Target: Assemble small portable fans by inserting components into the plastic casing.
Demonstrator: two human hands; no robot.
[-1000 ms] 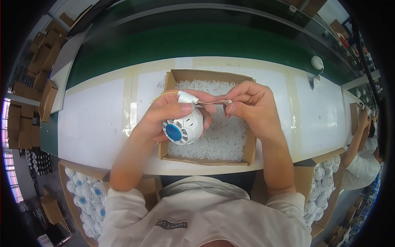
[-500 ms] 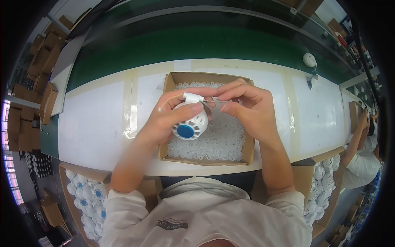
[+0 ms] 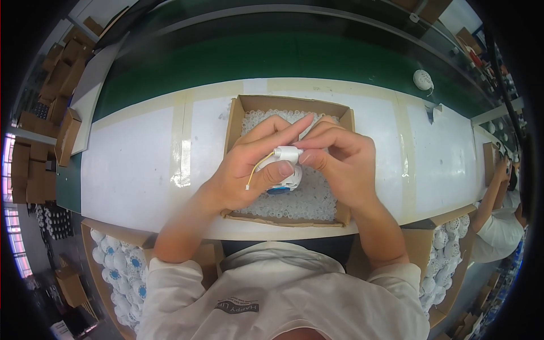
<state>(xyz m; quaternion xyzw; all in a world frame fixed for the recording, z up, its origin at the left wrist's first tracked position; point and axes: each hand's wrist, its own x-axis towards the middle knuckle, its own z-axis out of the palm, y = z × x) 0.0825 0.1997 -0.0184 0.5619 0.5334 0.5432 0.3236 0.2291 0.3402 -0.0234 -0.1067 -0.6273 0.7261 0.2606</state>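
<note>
Above an open carton, my left hand (image 3: pixel 241 173) grips a white round plastic housing (image 3: pixel 293 181) with a blue disc on its lower face. Its white cylindrical neck (image 3: pixel 288 153) points toward my right hand, and a thin yellowish cable (image 3: pixel 253 173) with a small connector hangs over the left fingers. The thumb and index finger of my right hand (image 3: pixel 351 158) pinch at the right end of the neck; what lies between these fingertips is hidden. Small clear plastic rings (image 3: pixel 289 211) fill the carton (image 3: pixel 348 141) below both hands.
A white worktable (image 3: pixel 136 164) with tape strips spans the view, beyond it a green belt (image 3: pixel 255 62) carrying another white housing (image 3: pixel 422 80). Boxes of similar housings (image 3: pixel 119 263) flank me on both sides. Another person (image 3: pixel 498 221) works at the far right.
The housing has tilted, so its blue disc shows less, and has shifted right. My right fingers have closed in on the neck's end, covering the thin strand seen there. The cable now hangs downward.
</note>
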